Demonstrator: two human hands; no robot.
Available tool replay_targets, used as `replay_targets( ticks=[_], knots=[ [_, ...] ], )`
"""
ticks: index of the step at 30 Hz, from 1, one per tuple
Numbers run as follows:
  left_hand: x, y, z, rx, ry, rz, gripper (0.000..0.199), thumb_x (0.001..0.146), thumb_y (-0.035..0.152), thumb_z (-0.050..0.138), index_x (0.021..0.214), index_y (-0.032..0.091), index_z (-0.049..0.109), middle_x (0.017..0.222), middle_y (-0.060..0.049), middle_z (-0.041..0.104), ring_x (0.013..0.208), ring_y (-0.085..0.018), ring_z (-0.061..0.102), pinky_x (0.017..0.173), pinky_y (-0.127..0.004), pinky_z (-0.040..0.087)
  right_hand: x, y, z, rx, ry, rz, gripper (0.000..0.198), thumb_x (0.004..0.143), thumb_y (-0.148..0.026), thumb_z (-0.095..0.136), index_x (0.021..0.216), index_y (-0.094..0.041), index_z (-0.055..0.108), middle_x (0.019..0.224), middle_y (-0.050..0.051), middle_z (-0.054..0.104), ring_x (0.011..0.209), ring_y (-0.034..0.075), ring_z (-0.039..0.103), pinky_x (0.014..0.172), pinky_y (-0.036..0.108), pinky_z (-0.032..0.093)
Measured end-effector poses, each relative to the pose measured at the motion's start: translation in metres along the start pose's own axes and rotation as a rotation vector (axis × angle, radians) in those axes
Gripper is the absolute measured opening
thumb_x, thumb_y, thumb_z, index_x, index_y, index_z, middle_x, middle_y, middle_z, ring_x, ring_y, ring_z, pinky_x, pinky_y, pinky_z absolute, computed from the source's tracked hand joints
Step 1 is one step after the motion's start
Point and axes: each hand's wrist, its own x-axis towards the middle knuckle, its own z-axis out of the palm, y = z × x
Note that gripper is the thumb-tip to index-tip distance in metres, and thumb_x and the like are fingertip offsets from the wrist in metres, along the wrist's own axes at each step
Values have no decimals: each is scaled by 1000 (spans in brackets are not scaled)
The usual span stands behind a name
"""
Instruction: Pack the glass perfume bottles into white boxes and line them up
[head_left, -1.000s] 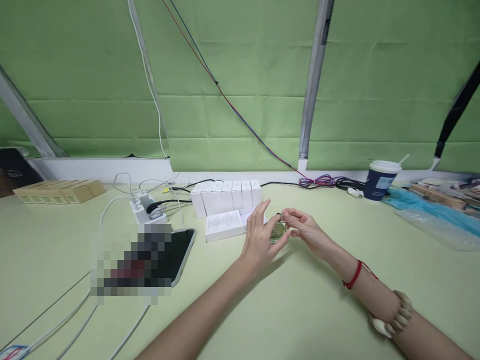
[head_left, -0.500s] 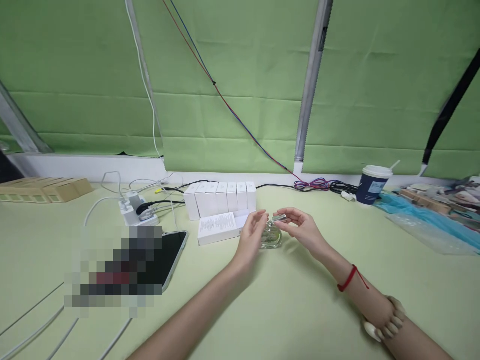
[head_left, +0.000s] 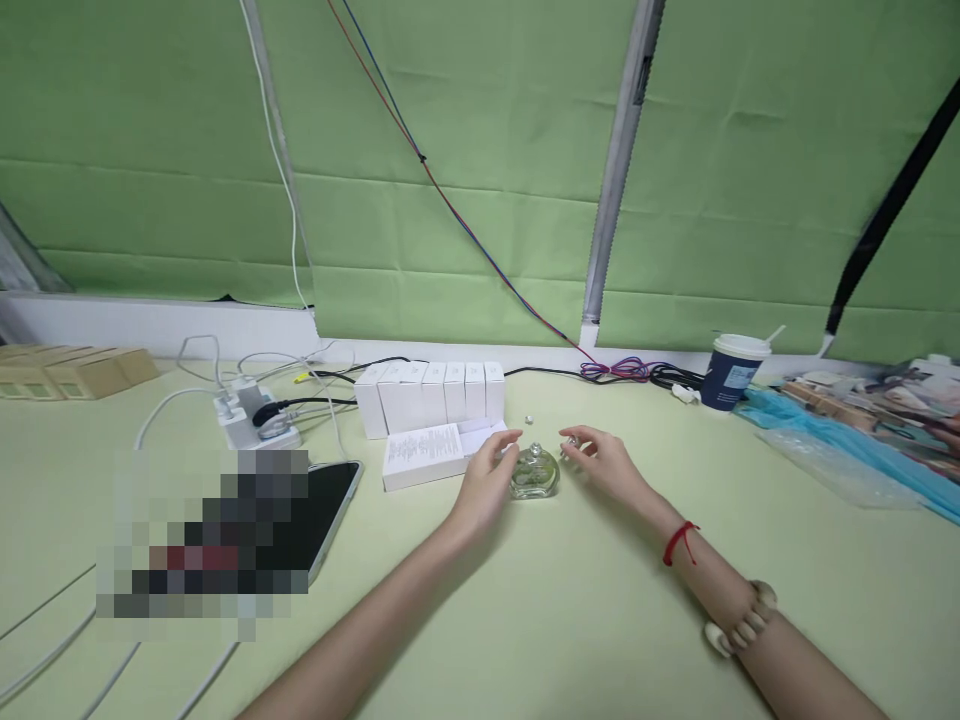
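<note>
A squat glass perfume bottle (head_left: 535, 474) with pale green liquid stands upright on the table, its narrow neck uncovered. My left hand (head_left: 484, 482) is curled against the bottle's left side; its fingertips are partly hidden. Just right of the neck, my right hand (head_left: 606, 464) pinches a small silver cap (head_left: 571, 442), apart from the bottle. Behind the bottle lies a tiny shiny piece (head_left: 529, 420), too small to name. Beyond my left hand is a white carton (head_left: 421, 456) with printed text, lying flat.
A row of white boxes (head_left: 431, 398) stands at the back. To the left are a power strip (head_left: 244, 415) with cables and a dark phone or tablet (head_left: 334, 505), partly blurred out. A paper cup (head_left: 731, 372) and blue plastic (head_left: 825, 430) are at the right.
My right hand has drawn the silver cap off to the right, away from the bottle's neck. The tiny piece behind the bottle now shows. The view has shifted slightly.
</note>
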Motion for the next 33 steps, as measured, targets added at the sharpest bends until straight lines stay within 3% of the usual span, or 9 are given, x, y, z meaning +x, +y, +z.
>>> replay_targets(
  ticks=[8,13,19,23,28,33],
  knots=[
    [-2,-12,4,144,-108,103,39,77,42,54,112,24,55,118,-7,57,110,-22,51,93,-35,38,7,22,-10,-196,74,29,30,70,-23,53,98,-20,62,80,2,65,62,12,57,60,25,42],
    [-3,-21,10,157,-67,153,36,71,36,61,104,21,56,107,-7,61,98,-21,56,88,-34,41,13,41,-5,-258,90,63,31,69,-19,50,99,-20,61,76,1,63,64,13,57,60,25,41],
    [-2,-23,9,144,-42,174,29,69,34,62,93,19,58,95,-5,64,88,-19,59,82,-32,44,32,61,7,-193,285,109,43,71,-16,46,113,-15,54,92,5,60,62,10,55,69,26,44],
    [-6,-22,11,120,-18,175,27,68,34,62,90,19,58,92,-5,65,87,-20,60,81,-33,45,46,62,13,-306,399,158,43,71,-14,45,112,-16,55,102,8,54,78,15,56,66,26,42],
    [-7,-22,13,115,-3,149,23,70,31,60,90,19,58,91,-5,64,87,-19,60,79,-30,45,73,52,21,-475,516,8,31,74,-21,47,102,-19,60,104,8,54,96,22,49,79,33,36],
    [-1,-29,17,110,17,95,19,65,29,62,80,17,57,78,-4,64,75,-18,59,71,-28,45,118,36,49,-506,373,-151,32,78,-16,39,101,-19,61,104,8,59,100,21,48,84,34,31]
  ],
)
